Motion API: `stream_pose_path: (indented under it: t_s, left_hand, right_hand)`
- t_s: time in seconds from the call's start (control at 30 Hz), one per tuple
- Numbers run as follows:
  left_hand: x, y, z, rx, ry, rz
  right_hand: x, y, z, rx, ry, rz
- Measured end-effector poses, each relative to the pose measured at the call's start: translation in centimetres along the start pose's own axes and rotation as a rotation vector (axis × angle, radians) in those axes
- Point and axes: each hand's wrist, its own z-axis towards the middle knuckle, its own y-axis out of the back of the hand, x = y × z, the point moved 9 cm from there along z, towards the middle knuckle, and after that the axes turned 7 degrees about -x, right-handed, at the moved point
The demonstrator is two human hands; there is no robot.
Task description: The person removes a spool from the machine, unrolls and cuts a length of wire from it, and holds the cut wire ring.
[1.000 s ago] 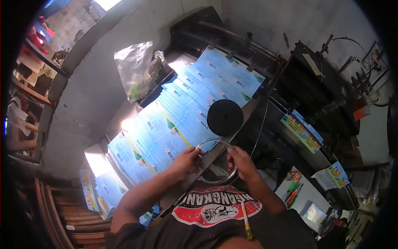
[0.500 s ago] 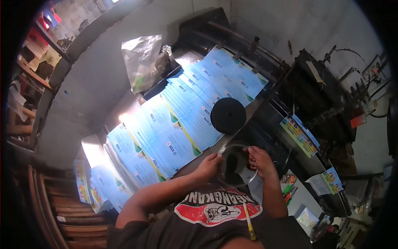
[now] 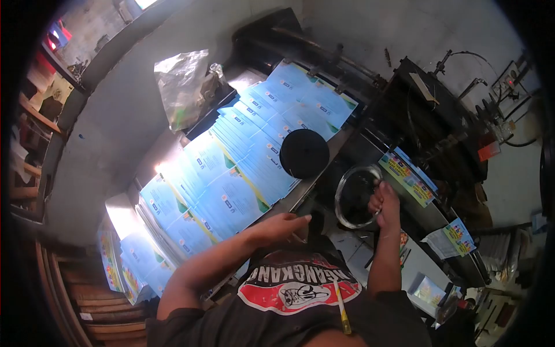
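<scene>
Shiny, clear-looking coil of thin strand [image 3: 339, 199] is grasped by the fingers of your right hand [image 3: 387, 203], beside the flat round black disc [image 3: 304, 153], its gripped part hidden, and I cannot tell whether your left hand [image 3: 282, 226] holds anything.

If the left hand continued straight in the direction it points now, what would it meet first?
Probably the clear coil held in the right hand, though depth is unclear and the left hand might pass below it.

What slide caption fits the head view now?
Right hand holding a shiny wire-like coil, left hand apart from it, beside overlapping blue printed sheets.
</scene>
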Motion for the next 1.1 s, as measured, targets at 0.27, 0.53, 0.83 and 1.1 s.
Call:
stream_pose_path:
  t_s: [0.27, 0.53, 0.83, 1.1]
  left_hand:
    - [-14.1, 11.8, 2.0, -0.567, -0.541, 0.298]
    - [-20.5, 8.0, 7.5, -0.297, -0.553, -0.232]
    - [-22.4, 11.3, 8.5, -0.478, -0.482, -0.074]
    - [-15.4, 2.9, 0.5, -0.821, -1.074, 1.139]
  right_hand:
    - [6.6, -6.5, 6.3, 0.102, 0.154, 0.036]
    - [4.9, -10.8, 11.8, 0.217, 0.011, -0.013]
    - [4.7, -14.3, 13.2, 0.377, -0.113, -0.269]
    - [5.1, -2.4, 9.2, 0.167, -0.121, 0.049]
